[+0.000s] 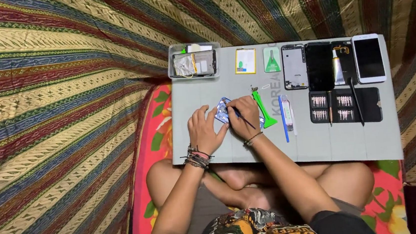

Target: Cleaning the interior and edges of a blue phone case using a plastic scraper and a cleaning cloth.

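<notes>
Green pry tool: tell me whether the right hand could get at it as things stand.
Probably yes. The green pry tool lies on the grey mat just beside the right hand, with nothing between them. But that hand's fingers already hold a thin dark tool, which would have to be put down first.

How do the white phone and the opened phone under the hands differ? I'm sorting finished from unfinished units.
The white phone lies untouched at the mat's far right corner, screen up; the opened phone is gripped by the left hand, blue insides showing, while the right hand holds a thin tool. Both rest on the grey mat.

Left hand (205, 131) curled, right hand (244, 117) pinched, side by side.
</notes>
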